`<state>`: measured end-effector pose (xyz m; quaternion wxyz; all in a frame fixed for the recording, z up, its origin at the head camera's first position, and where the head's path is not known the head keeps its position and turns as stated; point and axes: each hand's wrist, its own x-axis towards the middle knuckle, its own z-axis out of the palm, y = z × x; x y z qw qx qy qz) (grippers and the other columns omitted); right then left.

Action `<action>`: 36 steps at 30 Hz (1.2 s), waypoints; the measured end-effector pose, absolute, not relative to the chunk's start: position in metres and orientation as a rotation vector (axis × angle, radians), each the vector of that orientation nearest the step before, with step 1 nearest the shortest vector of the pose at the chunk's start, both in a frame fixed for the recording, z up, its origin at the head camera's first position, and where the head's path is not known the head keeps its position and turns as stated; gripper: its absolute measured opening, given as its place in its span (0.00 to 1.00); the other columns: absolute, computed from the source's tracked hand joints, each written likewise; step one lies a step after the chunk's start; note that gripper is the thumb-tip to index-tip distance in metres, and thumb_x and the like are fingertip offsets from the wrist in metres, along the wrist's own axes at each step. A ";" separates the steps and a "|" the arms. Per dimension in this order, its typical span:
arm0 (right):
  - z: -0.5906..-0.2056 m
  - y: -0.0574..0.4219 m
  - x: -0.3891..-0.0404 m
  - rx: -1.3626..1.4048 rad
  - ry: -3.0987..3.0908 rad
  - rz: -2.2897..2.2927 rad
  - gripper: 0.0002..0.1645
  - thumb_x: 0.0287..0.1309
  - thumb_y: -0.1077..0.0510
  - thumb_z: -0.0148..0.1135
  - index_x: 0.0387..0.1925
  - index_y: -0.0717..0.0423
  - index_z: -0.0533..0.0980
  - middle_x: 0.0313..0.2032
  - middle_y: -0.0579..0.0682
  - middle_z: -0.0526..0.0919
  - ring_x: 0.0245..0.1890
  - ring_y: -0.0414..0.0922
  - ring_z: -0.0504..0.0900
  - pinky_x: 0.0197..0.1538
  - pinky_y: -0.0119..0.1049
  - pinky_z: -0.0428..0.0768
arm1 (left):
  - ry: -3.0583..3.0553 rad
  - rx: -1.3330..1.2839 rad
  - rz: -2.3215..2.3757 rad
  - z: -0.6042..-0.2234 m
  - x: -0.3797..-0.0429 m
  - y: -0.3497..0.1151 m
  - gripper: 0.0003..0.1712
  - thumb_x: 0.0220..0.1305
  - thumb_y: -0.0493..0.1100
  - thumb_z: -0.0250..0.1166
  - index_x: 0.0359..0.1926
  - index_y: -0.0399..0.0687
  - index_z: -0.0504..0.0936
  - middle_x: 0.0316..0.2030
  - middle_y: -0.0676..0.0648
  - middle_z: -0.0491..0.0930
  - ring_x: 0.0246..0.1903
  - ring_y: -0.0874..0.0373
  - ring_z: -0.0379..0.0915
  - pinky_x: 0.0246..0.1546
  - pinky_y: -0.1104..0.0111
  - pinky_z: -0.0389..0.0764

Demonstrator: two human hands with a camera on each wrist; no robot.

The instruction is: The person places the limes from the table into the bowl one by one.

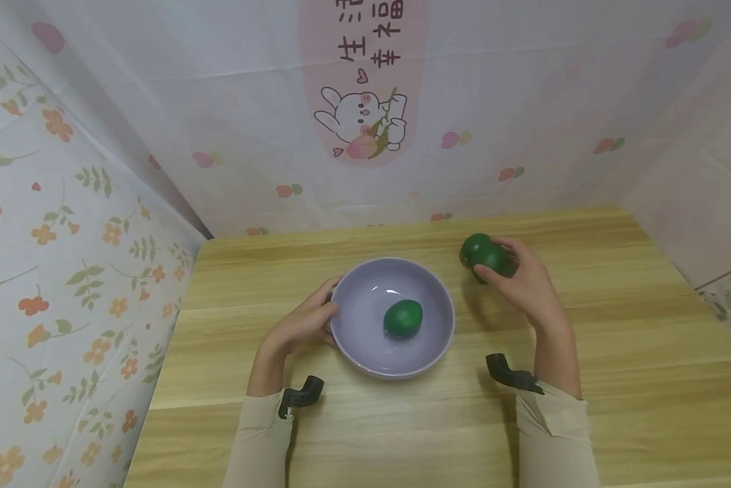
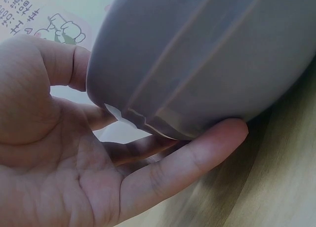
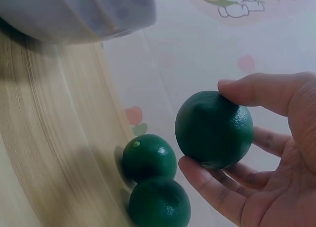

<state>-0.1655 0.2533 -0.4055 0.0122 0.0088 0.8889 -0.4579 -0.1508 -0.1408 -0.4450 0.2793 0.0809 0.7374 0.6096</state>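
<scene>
A lavender bowl (image 1: 365,352) stands on the table with one green lime (image 1: 403,318) inside, right of its middle. At the bowl's left side, my left hand (image 1: 307,318) grips the wall, thumb near the rim; the left wrist view shows fingers along the bowl's ribbed outside (image 2: 192,64). To the right of the bowl, my right hand (image 1: 527,285) pinches another lime (image 3: 215,131) between thumb and fingers, apart from the tabletop. Two more limes lie side by side below it in the right wrist view, one (image 3: 149,159) beyond the other (image 3: 159,202).
The wooden table (image 1: 390,434) ends at a white printed curtain (image 1: 237,135) behind the bowl. A flower-patterned cloth (image 1: 66,271) hangs along the left side. Dark wrist mounts (image 1: 512,376) jut inward from both sleeves.
</scene>
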 end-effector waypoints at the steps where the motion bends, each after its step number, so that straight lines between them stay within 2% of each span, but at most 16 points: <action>1: -0.405 0.253 -0.166 0.026 2.773 -1.425 0.46 0.67 0.47 0.71 0.80 0.51 0.62 0.78 0.68 0.63 0.71 0.71 0.67 0.69 0.74 0.71 | 1.977 0.217 1.636 -0.445 -0.151 -0.141 0.43 0.70 0.36 0.45 0.84 0.63 0.53 0.80 0.37 0.55 0.52 0.41 0.81 0.39 0.52 0.93; 20: -0.400 0.251 -0.163 0.007 2.763 -1.417 0.47 0.68 0.44 0.69 0.81 0.50 0.61 0.78 0.68 0.64 0.71 0.71 0.70 0.67 0.71 0.75 | 1.963 0.230 1.646 -0.445 -0.151 -0.140 0.42 0.71 0.36 0.44 0.84 0.62 0.52 0.81 0.38 0.52 0.52 0.41 0.80 0.39 0.51 0.93; 36: -0.397 0.249 -0.162 -0.083 2.740 -1.465 0.45 0.69 0.45 0.69 0.80 0.51 0.63 0.78 0.63 0.65 0.68 0.69 0.71 0.61 0.60 0.79 | 1.956 0.227 1.652 -0.446 -0.152 -0.140 0.42 0.70 0.36 0.44 0.84 0.62 0.52 0.81 0.38 0.52 0.54 0.39 0.80 0.40 0.48 0.93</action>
